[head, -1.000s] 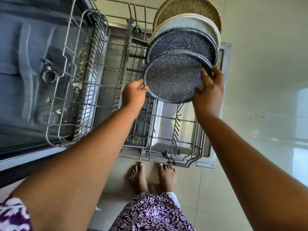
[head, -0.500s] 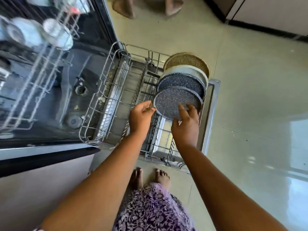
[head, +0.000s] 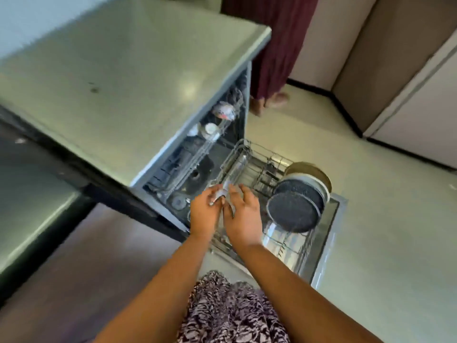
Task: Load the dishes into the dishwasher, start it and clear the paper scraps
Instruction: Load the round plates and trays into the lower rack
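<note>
The lower dishwasher rack [head: 249, 164] is pulled out over the open door. Four plates stand upright along its right side: a dark speckled plate [head: 293, 212] in front, a second speckled plate [head: 303, 190] behind it, then a white plate [head: 321, 185] and a tan plate [head: 321, 173]. My left hand [head: 205, 215] and my right hand [head: 243, 216] hover close together above the rack's left part, away from the plates. Their fingers are loose and hold nothing that I can make out. Motion blur smears the grey wire between them.
The dishwasher's upper rack [head: 212, 131] holds cups inside the tub. A grey countertop [head: 123, 78] covers the machine on the left. Another person in a maroon skirt [head: 277, 45] stands barefoot behind the dishwasher. Beige cabinets [head: 408, 95] line the right. The floor is pale tile.
Both hands have let go of the front speckled plate, which stays upright in the rack, and moved left. The view has risen and pulled back.
</note>
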